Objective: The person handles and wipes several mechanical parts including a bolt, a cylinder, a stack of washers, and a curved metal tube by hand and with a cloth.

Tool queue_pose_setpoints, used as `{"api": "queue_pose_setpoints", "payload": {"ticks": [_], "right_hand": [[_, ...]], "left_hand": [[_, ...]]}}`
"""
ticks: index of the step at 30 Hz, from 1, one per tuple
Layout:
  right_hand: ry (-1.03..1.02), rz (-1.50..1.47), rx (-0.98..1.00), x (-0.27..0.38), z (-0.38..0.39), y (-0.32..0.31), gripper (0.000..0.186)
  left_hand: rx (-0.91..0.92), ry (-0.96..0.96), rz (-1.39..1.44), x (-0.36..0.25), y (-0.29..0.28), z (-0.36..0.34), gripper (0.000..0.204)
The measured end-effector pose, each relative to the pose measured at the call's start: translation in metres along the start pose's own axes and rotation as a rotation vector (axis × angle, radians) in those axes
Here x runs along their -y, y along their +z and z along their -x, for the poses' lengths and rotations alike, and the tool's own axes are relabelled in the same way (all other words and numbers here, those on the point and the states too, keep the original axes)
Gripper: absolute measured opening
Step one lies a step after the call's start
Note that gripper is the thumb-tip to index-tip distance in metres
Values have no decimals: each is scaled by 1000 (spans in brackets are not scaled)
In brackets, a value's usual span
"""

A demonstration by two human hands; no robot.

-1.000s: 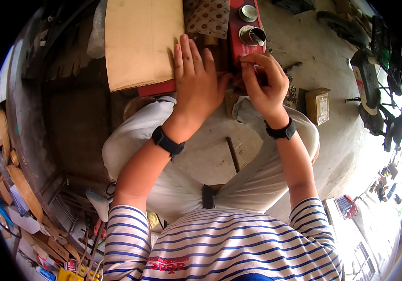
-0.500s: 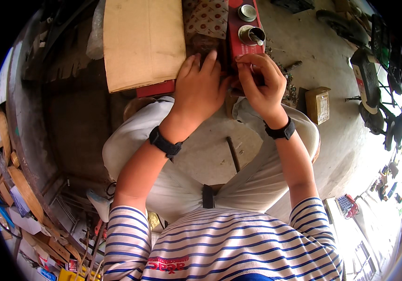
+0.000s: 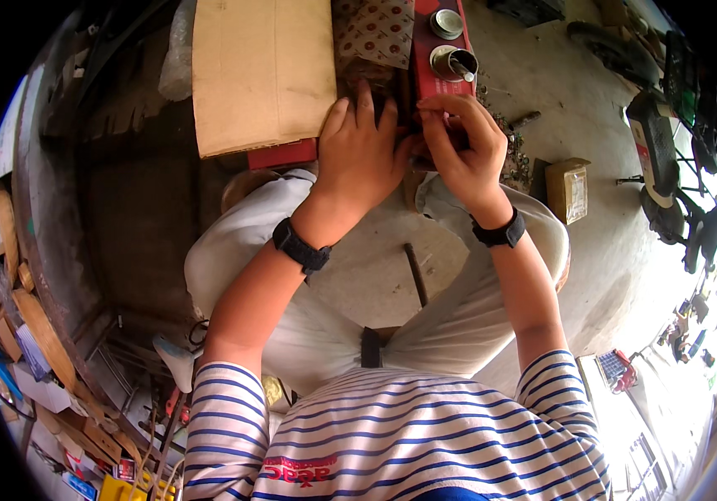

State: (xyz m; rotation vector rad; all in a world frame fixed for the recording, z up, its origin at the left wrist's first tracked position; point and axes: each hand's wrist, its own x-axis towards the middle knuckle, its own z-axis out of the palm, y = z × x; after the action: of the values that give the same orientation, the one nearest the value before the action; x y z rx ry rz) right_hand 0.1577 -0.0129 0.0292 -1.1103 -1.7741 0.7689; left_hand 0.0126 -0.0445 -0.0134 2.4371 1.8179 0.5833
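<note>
My left hand [image 3: 357,159] lies palm down with its fingers stretched and apart, over a dark brown area beside a cardboard sheet [image 3: 265,75]. What its palm touches is hidden. My right hand [image 3: 471,150] is closed in a pinch, thumb against fingertips, at the near end of a red box [image 3: 430,84]. Whatever sits in the pinch is too small or hidden to make out. On the red box stand an open metal can [image 3: 442,60] with a stick-like handle leaning in it and a round metal lid [image 3: 446,24]. A patterned sheet [image 3: 375,35] lies beyond my left fingers.
Clear crinkled plastic [image 3: 176,58] lies left of the cardboard. To the right, a small cardboard box [image 3: 568,188] stands on the concrete floor near dark debris [image 3: 515,154]. Two-wheeler parts [image 3: 659,150] stand at far right; wood pieces [image 3: 45,334] are stacked at left.
The view has shifted slightly. The left fingers have moved a little, the middle finger reaching farther forward. My right hand keeps its pinch in nearly the same place.
</note>
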Motion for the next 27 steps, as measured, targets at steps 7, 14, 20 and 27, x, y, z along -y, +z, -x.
{"api": "queue_pose_setpoints", "payload": {"ticks": [7, 14, 20, 27], "right_hand": [[79, -18, -4, 1, 1, -1, 11], [124, -102, 11, -1, 3, -8, 13], [135, -67, 37, -2, 0, -18, 15], [111, -79, -21, -6, 0, -21, 15]], "left_hand": [[2, -35, 20, -1, 3, -6, 46], [-3, -102, -52, -4, 16, -17, 35], [97, -84, 113, 0, 15, -21, 39], [50, -12, 141, 7, 13, -20, 43]]}}
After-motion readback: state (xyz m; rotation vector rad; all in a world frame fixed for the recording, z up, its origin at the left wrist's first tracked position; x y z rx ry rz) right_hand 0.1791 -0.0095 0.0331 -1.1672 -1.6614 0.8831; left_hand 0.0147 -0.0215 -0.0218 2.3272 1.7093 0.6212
